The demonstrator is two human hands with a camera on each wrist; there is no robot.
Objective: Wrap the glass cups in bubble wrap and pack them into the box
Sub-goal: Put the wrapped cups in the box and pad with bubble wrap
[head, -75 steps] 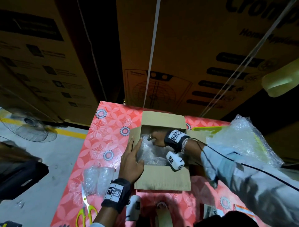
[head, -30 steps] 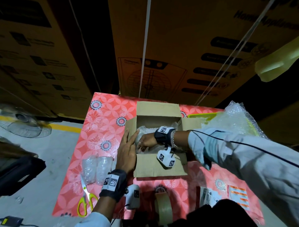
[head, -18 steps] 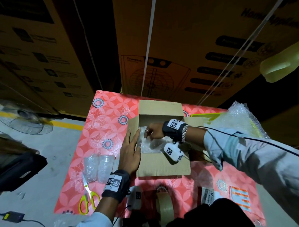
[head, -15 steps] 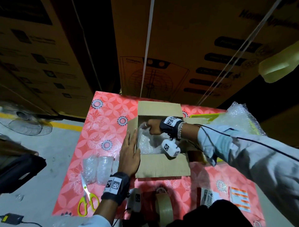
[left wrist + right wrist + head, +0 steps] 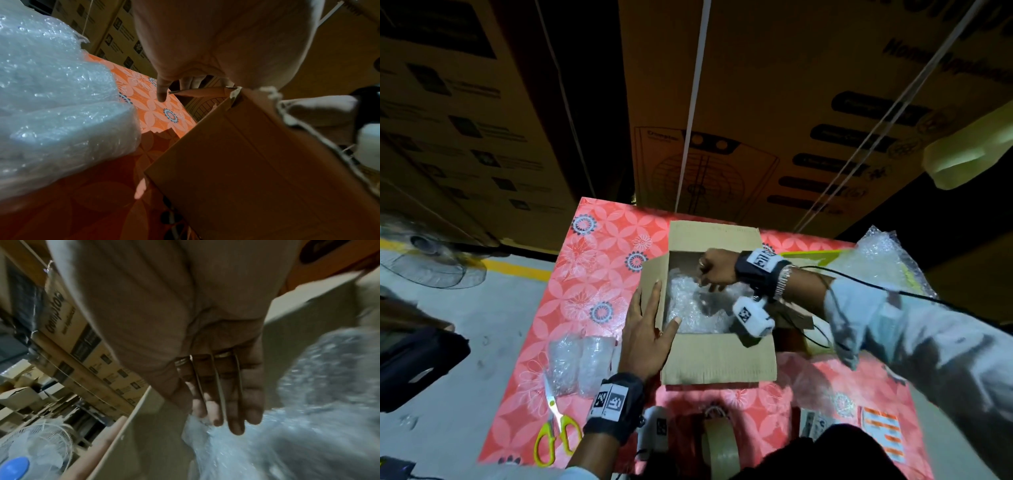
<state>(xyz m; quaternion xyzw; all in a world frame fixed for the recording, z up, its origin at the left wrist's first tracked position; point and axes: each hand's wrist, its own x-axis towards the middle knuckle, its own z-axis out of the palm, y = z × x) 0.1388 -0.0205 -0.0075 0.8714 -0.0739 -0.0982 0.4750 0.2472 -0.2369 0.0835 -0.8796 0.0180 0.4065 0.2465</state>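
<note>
**Cardboard carton: right hand shifting to the far corner**

Brown corrugated cardboard box (image 5: 717,356), flaps open, is sitting on the pink flower-patterned bench (image 5: 599,274).

Contents: clear bubble-wrapped bundles (image 5: 695,308), presumably cups, are lying inside the box.

Right hand (image 5: 714,270): is now reaching over the far inner corner, having worked at the near-left side a second ago; its fingers (image 5: 234,402) are extending nearly straight, tips touching the wrap, gripping nothing.

Left hand (image 5: 645,337): is still bracing the box's left wall, fingers spread wide, thumb hooking over the rim.

Outstanding: two further bubble-wrapped cups (image 5: 578,366) are waiting on the bench just left of the box, beside yellow-handled scissors (image 5: 554,435).

Assessment: bundles are being settled to make room; packing is looking partly done.
</note>
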